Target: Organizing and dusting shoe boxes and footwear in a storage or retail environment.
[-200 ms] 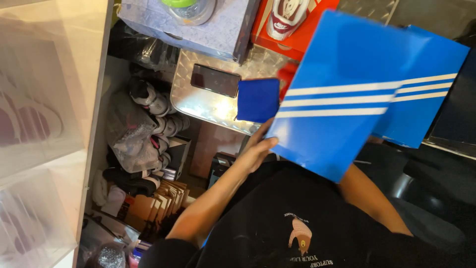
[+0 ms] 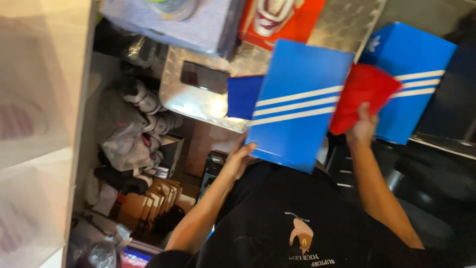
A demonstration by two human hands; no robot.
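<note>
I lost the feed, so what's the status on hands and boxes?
Left hand grips blue striped box lid at its lower edge. Right hand holds red cloth against second blue box. Nothing blocking.

Warm, dim indoor light is falling unevenly across the scene. A strong glare is blooming on the embossed silver metal plate (image 2: 198, 101), washing out its pattern just left of the blue cardboard box lid with white stripes (image 2: 297, 106). That lid is catching the most even light, though its edges are smearing with motion blur. The red cloth pouch (image 2: 364, 97) to the lid's right is blurring too. Far left of the lid, a pale translucent panel (image 2: 34, 124) is sitting out of focus and overexposed. Below the lid, the black shirt (image 2: 292, 223) is sinking into shadow. The whole frame is tilting and looking soft.
</note>
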